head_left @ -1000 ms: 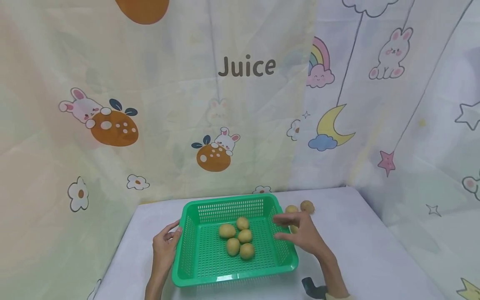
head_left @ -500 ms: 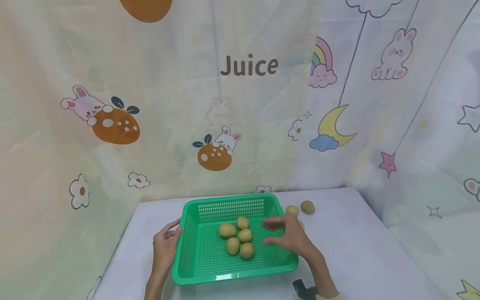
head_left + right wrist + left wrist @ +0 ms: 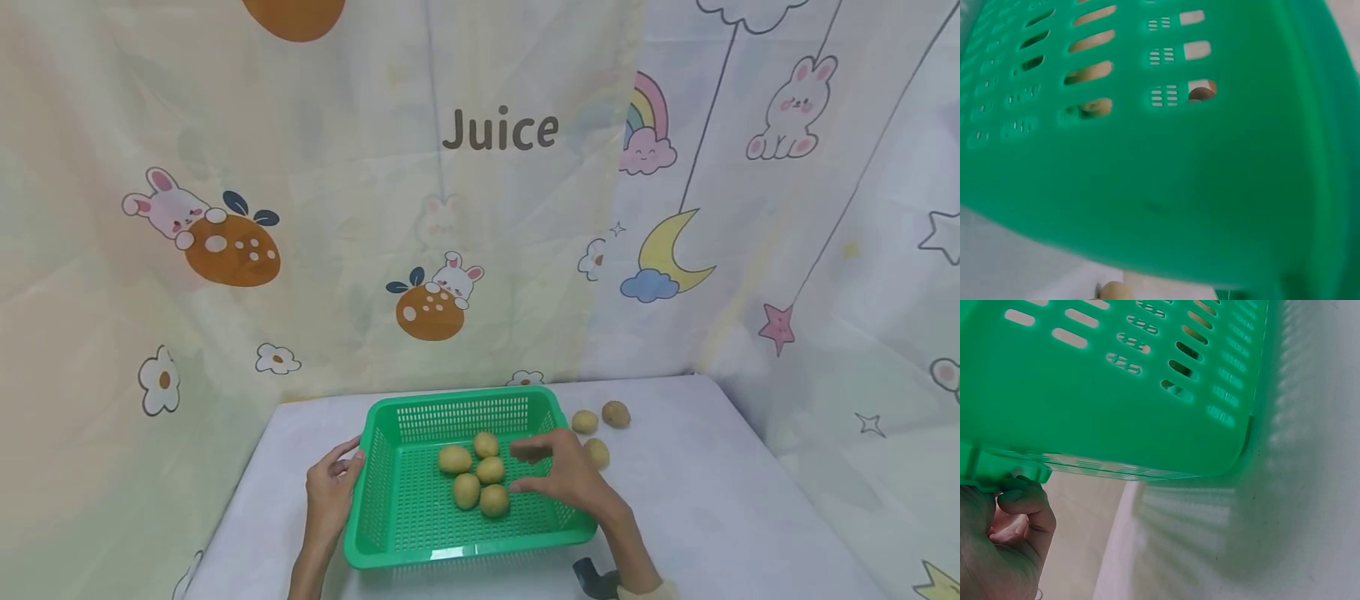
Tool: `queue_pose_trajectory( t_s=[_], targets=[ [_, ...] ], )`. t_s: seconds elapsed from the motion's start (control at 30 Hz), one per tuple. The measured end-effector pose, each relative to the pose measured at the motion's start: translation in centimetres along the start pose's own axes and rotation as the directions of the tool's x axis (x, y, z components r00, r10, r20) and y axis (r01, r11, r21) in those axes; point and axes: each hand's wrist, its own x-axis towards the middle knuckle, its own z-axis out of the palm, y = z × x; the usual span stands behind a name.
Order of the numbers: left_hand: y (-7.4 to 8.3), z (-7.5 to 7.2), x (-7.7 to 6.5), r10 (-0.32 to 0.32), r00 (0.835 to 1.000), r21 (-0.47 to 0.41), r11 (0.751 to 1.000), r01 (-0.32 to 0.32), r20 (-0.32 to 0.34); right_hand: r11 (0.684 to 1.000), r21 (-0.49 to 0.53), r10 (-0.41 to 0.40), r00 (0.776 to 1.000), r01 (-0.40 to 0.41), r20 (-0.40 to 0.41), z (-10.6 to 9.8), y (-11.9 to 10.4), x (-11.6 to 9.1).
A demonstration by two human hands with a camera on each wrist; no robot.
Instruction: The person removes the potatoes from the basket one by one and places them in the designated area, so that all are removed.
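A green plastic basket (image 3: 378, 508) with slotted walls stands on the table, several potatoes (image 3: 467, 492) grouped near its middle. At the basket's left side my left hand (image 3: 330, 492) holds the rim; the left wrist view shows curled fingers (image 3: 1029, 509) at the rim's edge. Over the right part of the basket hovers my right hand (image 3: 562, 471), thumb and fingers spread apart with nothing between them, a little right of the potatoes. The right wrist view is filled by the basket's outer wall (image 3: 1147, 175), and the right hand is hidden there.
Three potatoes lie on the white tabletop (image 3: 697, 475) outside the basket: one pale potato (image 3: 585, 422), a browner potato (image 3: 617, 414) beside it, and a potato (image 3: 597, 453) partly behind the right hand. A printed curtain (image 3: 337, 208) hangs behind the table.
My right hand has moved left, from the basket's right rim to above its inside, and its fingers stay apart. The left hand keeps its hold, and the potatoes have not moved.
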Motion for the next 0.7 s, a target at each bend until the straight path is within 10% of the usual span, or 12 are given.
queue_pose_trajectory(
  t_s=[0.7],
  targets=[
    [-0.26,0.09,-0.01,0.014,1.0,-0.009,1.0,-0.014,-0.003,0.999,-0.045,0.02,1.0,-0.02,0.014,0.9,-0.06,0.53]
  ],
)
